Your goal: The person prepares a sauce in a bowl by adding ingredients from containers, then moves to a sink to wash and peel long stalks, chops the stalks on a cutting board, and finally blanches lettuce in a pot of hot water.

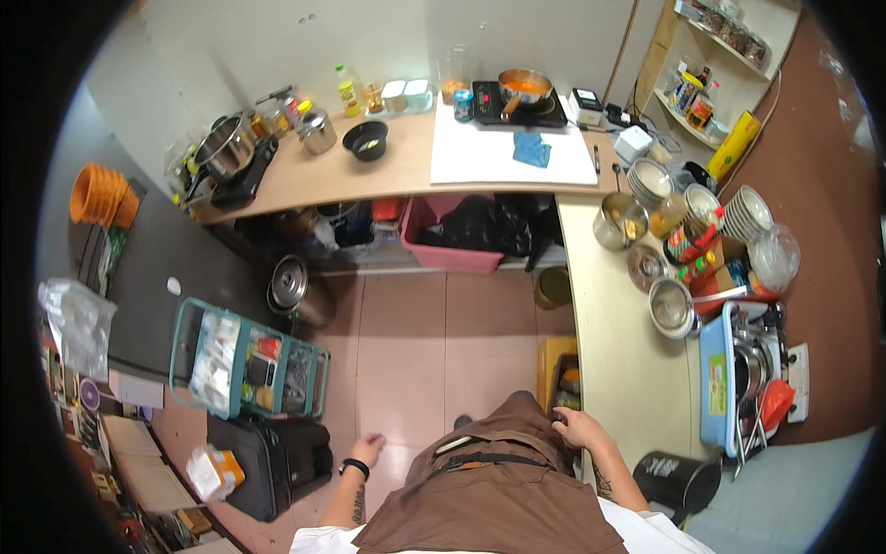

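Observation:
My left hand [370,449] hangs in the air over the tiled floor [401,332], to the left of my brown apron [477,505]. Nothing shows in it. At the front edge of the pale side counter [609,360], my right hand [580,428] is held low beside the apron, with its thumb and forefinger apart and no object visible in it. Under its fingertips is a dark crate [567,384] with packaged goods. Across the room, a steel pan [525,82] of orange liquid sits on a black induction cooker [488,111], and a blue cloth [531,149] lies on the white board [464,156].
A teal trolley [242,367] and a black case [270,457] stand at left, near a lidded steel pot [301,291]. Bowls [651,179], a strainer [671,305] and a blue basin [716,388] crowd the side counter. A pink tub [450,257] sits below the back table.

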`<control>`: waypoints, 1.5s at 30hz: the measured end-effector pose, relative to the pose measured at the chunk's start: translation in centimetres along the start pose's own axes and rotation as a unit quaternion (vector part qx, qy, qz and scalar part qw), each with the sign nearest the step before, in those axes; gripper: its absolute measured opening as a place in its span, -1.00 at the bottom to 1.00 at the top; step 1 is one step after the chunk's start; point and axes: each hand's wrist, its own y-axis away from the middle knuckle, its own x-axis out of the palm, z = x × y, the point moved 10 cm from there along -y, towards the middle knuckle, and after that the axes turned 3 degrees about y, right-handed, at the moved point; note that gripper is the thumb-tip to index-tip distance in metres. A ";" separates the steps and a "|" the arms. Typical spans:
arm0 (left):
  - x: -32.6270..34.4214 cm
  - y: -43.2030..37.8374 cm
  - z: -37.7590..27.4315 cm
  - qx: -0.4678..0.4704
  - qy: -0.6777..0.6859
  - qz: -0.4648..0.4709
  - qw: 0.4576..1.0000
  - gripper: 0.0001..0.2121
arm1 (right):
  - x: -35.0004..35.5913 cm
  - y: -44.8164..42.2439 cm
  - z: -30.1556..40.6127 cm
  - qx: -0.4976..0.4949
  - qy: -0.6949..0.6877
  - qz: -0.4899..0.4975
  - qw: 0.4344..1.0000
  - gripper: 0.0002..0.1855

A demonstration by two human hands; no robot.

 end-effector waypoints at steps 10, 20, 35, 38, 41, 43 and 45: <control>-0.8 -23.3 -23.6 -0.047 0.281 -0.054 0.957 -0.77 | -30.9 -30.4 14.6 -0.169 -0.107 -0.202 0.959 -0.59; 6.1 -30.7 -30.2 -0.160 0.206 -0.003 0.965 -0.71 | -64.5 -53.5 31.9 -0.234 0.064 -0.468 0.850 -0.39; -10.3 -51.7 -57.5 0.061 0.339 -0.182 0.921 -0.84 | -76.9 -65.6 19.3 -0.153 -0.365 -0.566 0.723 -0.74; -14.4 -54.1 -63.2 0.080 0.380 -0.212 0.897 -0.77 | -76.2 -67.4 17.6 -0.113 -0.377 -0.506 0.767 -0.69; -15.9 -56.3 -65.3 0.053 0.413 -0.245 0.875 -0.70 | -75.9 -68.2 17.5 -0.100 -0.388 -0.444 0.801 -0.62; -15.0 -58.5 -66.1 0.034 0.427 -0.227 0.875 -0.62 | -75.8 -67.7 17.9 -0.100 -0.368 -0.412 0.827 -0.60; -14.8 -59.2 -65.5 0.033 0.455 -0.242 0.857 -0.62 | -75.2 -67.5 18.5 -0.127 -0.334 -0.376 0.855 -0.58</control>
